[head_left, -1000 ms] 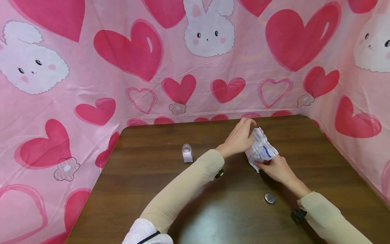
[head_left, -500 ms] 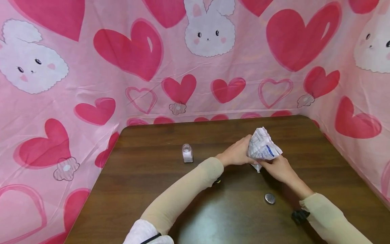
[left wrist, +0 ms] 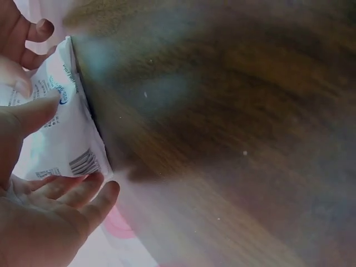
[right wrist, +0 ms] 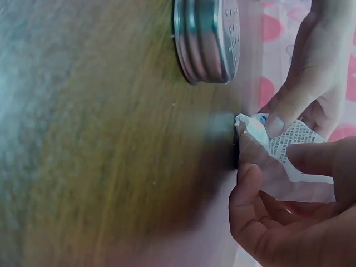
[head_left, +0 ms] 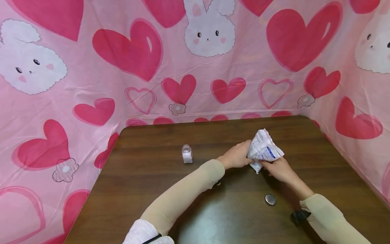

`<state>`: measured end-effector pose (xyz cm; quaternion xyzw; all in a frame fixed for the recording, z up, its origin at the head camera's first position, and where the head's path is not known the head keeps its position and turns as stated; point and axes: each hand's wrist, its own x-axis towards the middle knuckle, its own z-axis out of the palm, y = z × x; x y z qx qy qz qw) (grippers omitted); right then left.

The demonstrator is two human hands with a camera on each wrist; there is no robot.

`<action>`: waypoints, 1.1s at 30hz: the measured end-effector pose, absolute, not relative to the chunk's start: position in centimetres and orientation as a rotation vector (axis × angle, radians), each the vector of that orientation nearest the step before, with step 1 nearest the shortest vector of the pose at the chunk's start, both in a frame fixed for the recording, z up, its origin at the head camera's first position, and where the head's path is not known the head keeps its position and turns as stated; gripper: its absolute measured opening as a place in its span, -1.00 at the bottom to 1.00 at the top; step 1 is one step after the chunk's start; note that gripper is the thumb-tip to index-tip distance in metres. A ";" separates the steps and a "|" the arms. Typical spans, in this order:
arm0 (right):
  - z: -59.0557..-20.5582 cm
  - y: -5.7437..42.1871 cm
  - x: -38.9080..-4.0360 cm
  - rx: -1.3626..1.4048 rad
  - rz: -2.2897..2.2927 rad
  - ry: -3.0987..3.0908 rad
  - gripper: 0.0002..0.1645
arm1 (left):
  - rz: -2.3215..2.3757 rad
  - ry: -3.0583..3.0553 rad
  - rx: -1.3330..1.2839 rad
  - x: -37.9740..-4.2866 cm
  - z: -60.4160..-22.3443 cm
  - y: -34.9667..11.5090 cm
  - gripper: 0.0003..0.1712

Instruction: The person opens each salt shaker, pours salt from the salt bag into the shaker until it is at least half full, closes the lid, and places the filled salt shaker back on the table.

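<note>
A crumpled white plastic packet with blue print stands at the right rear of the table, held by both hands. My left hand grips its left side, thumb on the front face; in the left wrist view the fingers pass under the barcode end of the packet. At the lower right corner, my right hand pinches the packet between thumb and fingers. A small glass shaker jar, uncapped and partly filled with white grains, is left of the hands. Its perforated metal lid lies nearer the front.
The dark wooden table carries these things. Pink cloth walls with hearts and rabbits rise behind it and along both sides. In the right wrist view, the ridged metal lid lies close to the right hand. A few white specks dot the wood.
My left hand has come down from the packet's upper edge to grip its left side. The packet has tipped and shifted slightly right. My right hand keeps its hold; jar and lid are unmoved.
</note>
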<state>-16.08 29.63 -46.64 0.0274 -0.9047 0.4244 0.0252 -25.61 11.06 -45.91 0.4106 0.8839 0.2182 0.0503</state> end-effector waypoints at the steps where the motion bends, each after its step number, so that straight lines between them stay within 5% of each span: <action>1: -46.6 29.6 -16.0 0.077 1.334 -2.791 -0.54 | 0.662 2.698 1.245 -25.6 -45.9 11.1 -0.29; 22: -45.2 30.4 -13.3 -0.136 1.531 -2.563 -0.15 | 0.654 2.724 1.253 -25.6 -46.9 11.2 -0.34; 33: -44.7 31.0 -12.5 -0.165 1.562 -2.441 -0.24 | 0.620 2.729 1.237 -25.6 -46.6 11.3 -0.35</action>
